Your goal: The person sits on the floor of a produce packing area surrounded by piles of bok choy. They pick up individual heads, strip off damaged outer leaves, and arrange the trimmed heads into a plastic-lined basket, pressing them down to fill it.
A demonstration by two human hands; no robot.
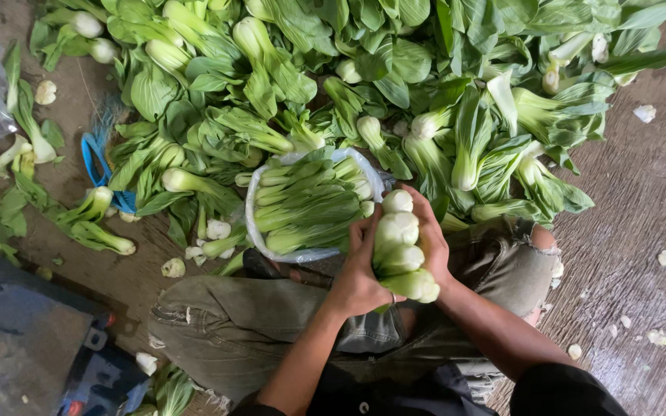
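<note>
Hands grip one bunch of bok choy (401,250) between them, above the person's lap. Left hand (358,277) wraps the near-left side of the bunch, fingers curled shut around the stalks. Right hand (430,235) closes over the far-right side, fingers pressed against the pale stems. Four white stem bases face up toward the camera, stacked in a line running from the far side toward the person; the long axis of the stalks points down and away, leaves hidden beneath the hands. Just left of the bunch, touching the left fingers, a clear plastic bag (256,219) holds more bok choy lying crosswise, bases to the right. Beyond it a loose pile of greens (395,69) covers the floor (641,200). A blue strap (94,158) lies at left.
</note>
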